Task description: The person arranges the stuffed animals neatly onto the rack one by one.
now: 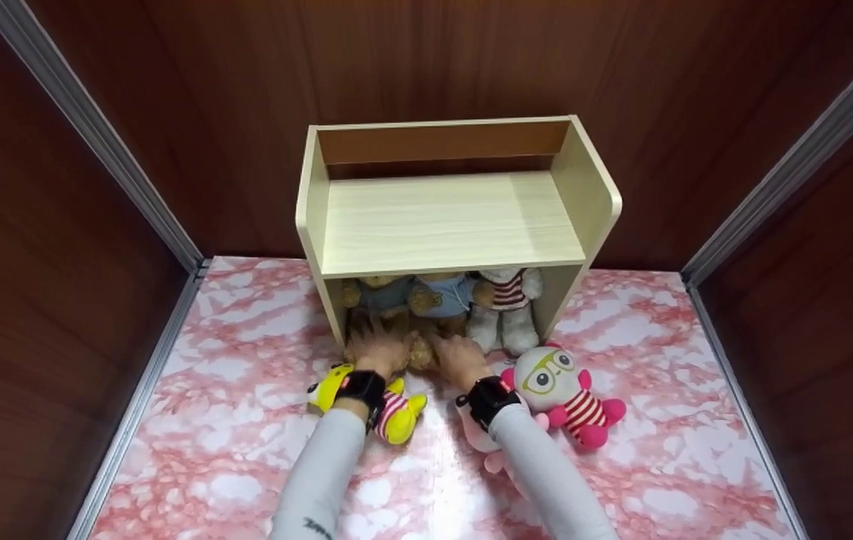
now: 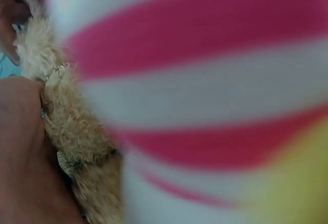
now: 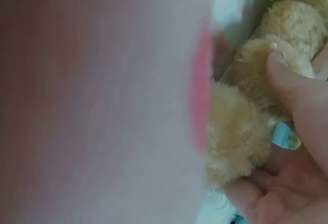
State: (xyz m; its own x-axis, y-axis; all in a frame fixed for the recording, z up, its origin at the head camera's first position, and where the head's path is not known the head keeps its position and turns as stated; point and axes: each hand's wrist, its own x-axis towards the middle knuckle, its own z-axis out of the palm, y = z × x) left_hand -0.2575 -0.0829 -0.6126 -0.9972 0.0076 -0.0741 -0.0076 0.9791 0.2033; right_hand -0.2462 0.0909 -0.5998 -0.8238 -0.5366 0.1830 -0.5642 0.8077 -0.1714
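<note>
In the head view my left hand (image 1: 381, 351) reaches into the shelf's lower compartment, its fingers extended over the lower part of a teddy bear in a grey-green top (image 1: 385, 296). My right hand (image 1: 462, 358) is at the legs of the teddy bear in a blue hoodie (image 1: 445, 298). Seen from the right wrist, its thumb presses on tan fur (image 3: 241, 126) and its fingers curl beneath. To the right sits a white plush in a red-striped top (image 1: 507, 296). The shelf board hides the bears' heads. Striped cloth covers most of the left wrist view.
The two-level wooden shelf (image 1: 449, 225) stands against the back wall. A yellow striped plush (image 1: 400, 420) lies under my left wrist. Beneath my right forearm is a pale pink plush (image 1: 477, 433), beside a plush with glasses (image 1: 546, 375). Panels with metal edging enclose the marbled surface (image 1: 231, 450).
</note>
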